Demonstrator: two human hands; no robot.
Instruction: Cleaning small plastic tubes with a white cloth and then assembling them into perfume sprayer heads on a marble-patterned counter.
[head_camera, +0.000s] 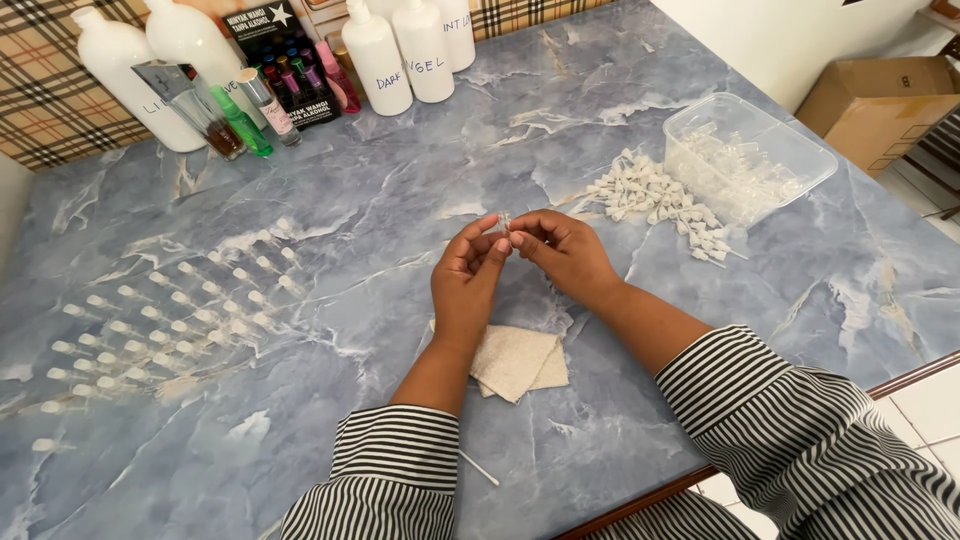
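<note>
While both hands (520, 262) pinch a clear vial (505, 220), white labelled bottles (400, 55) behind.

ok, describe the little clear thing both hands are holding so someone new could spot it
Start at the blue marbled table, then find the two hands meeting over its middle, above a folded beige cloth. Pinched between the left hand and right hand is a tiny clear vial. Unlike the capped vials laid in rows at left, it is lifted off the table.
</note>
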